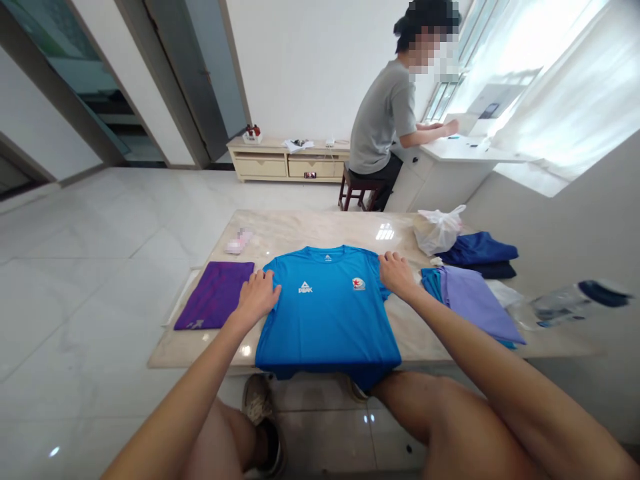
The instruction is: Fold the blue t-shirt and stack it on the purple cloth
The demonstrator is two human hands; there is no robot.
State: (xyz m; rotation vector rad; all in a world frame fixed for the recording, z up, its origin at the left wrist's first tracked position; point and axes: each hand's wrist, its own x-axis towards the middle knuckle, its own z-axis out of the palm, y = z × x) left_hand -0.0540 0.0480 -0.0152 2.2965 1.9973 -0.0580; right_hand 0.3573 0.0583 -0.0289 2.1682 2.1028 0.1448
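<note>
A bright blue T-shirt (327, 320) lies front up on the marble-topped table, with its collar away from me. White lettering and a small round badge mark its chest, and its hem hangs over the near table edge. My left hand (259, 293) is at the sleeve on the left, fingers bent over the fabric. At the opposite sleeve, my right hand (399, 273) has its fingers closed on the cloth near the shoulder. Both sets of fingertips are partly hidden. A folded purple garment (215, 293) lies just left of my left hand.
On the table's (310, 227) right are folded lilac clothing (475, 300), dark blue clothing (480, 250), a white plastic bag (437, 230) and a clear bottle (565, 303). A person (383, 120) sits on a stool (361, 187) by a white desk. A low cabinet (260, 165) lines the wall.
</note>
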